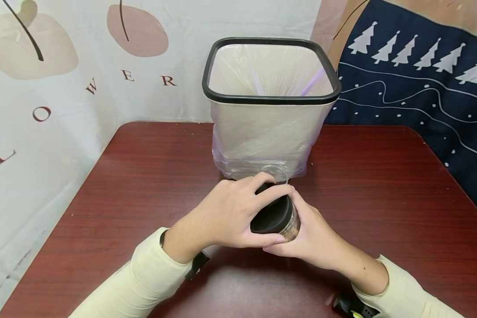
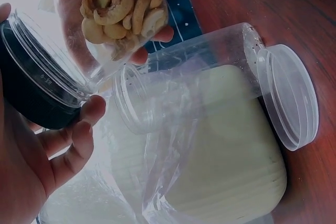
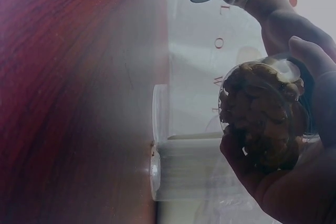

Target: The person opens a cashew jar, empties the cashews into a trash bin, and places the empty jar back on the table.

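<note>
Head view first: we see a dark red wooden table, and near its far edge a cream waste bin with a black rim, lined with a thin clear bag that hangs down over its outer walls. Behind the table hang 2 cloths, a white one printed with letters and pale fruit shapes on the left, and a navy one with white trees on the right.

Just in front of the bin, close to its base, we hold a clear plastic jar of cashews tilted on its side above the table. Our left hand wraps its fingers and thumb around the jar's black lid. Our right hand cups the jar's body from below and behind, fingers curled around it; from the right wrist we see the nuts through the jar's base.

On the left wrist view, an empty clear jar lies on its side touching the bin's bag, and a clear lid rests on the table just beside its end.
</note>
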Available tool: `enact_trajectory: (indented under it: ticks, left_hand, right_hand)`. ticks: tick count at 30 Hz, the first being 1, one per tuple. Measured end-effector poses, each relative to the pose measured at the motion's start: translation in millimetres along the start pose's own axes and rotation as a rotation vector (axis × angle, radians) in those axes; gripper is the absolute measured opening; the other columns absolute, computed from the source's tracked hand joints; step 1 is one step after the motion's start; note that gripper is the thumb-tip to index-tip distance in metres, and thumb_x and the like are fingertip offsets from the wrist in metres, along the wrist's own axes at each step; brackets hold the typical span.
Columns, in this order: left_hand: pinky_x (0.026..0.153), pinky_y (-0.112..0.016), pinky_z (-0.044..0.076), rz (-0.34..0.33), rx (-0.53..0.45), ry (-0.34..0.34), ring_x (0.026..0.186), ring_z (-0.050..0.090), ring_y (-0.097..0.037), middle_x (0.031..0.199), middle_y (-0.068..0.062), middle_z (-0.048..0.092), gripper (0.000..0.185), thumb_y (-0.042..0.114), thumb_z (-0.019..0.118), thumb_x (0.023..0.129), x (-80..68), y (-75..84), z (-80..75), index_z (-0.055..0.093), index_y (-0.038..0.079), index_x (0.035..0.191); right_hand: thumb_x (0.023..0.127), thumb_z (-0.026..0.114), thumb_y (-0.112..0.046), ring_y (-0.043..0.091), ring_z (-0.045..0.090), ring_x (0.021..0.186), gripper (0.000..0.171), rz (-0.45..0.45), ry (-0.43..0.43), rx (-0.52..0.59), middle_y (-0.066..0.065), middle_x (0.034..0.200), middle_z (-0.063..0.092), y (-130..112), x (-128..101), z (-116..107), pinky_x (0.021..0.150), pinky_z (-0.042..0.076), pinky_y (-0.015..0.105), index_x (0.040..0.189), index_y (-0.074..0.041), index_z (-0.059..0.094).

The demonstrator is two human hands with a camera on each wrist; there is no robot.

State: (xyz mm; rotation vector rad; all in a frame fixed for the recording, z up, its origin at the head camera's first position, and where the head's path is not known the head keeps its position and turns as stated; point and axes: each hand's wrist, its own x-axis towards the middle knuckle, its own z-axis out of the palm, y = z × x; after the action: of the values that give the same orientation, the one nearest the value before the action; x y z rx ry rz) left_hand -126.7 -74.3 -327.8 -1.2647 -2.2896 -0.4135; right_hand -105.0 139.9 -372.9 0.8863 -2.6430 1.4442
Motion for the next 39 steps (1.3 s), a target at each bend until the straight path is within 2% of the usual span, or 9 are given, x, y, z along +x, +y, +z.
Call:
enact_trajectory:
  ticks: [7, 22, 39]
  left_hand:
    - [0.054, -0.028, 0.050, -0.019, 0.005, -0.006, 0.081, 0.062, -0.011, 0.117, 0.002, 0.057, 0.074, 0.069, 0.066, 0.079, -0.7, -0.7, 1.2, 0.054, 0.026, 0.137]
    - [0.056, -0.031, 0.052, -0.032, 0.023, -0.006, 0.085, 0.064, -0.013, 0.118, 0.001, 0.058, 0.077, 0.069, 0.067, 0.078, -1.1, -2.5, 2.7, 0.053, 0.024, 0.140]
    - [0.056, -0.031, 0.052, -0.043, 0.010, 0.003, 0.087, 0.064, -0.012, 0.117, 0.002, 0.058, 0.076, 0.069, 0.067, 0.078, -1.0, -2.9, 1.7, 0.054, 0.024, 0.138]
  right_hand:
    - [0.065, 0.093, -0.028, 0.007, 0.062, 0.101, 0.091, 0.011, 0.017, -0.027, -0.014, 0.121, 0.062, 1.0, -0.1, 0.4, 0.085, 0.052, 0.026, 0.140, -0.031, 0.041]
    - [0.063, 0.094, -0.032, 0.006, 0.063, 0.097, 0.087, 0.045, 0.029, -0.049, -0.014, 0.114, 0.064, 0.4, 0.7, -0.4, 0.082, 0.052, 0.027, 0.134, -0.030, 0.045]
    - [0.062, 0.095, -0.032, 0.007, 0.063, 0.100, 0.093, 0.051, 0.033, -0.036, -0.012, 0.119, 0.063, 1.6, 1.5, -0.4, 0.084, 0.053, 0.028, 0.139, -0.032, 0.042]
